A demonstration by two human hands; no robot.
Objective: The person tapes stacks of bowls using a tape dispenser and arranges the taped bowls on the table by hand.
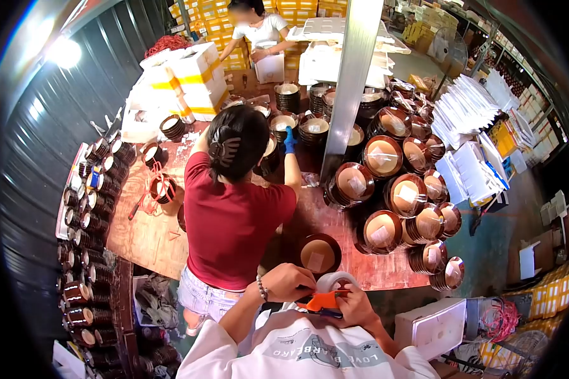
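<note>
A tape dispenser (323, 302), orange with a roll of clear tape (337, 280), is in front of my chest. My right hand (356, 306) is closed around its right side. My left hand (287, 283), with a beaded bracelet at the wrist, has its fingers pinched at the dispenser's left end. Whatever lies between those fingertips is too small to make out. Just beyond both hands, a brown-rimmed dish (319, 254) with a beige inside and a pale label rests at the table's near edge.
Wrapped stacks of dishes (382, 156) crowd the table's right side around a metal post (354, 82). A co-worker in a red shirt (234, 221) stands close on my left, one blue-gloved hand (289, 140) at stacked bowls. More stacks (98, 202) line the left wall. Behind is another person (262, 31).
</note>
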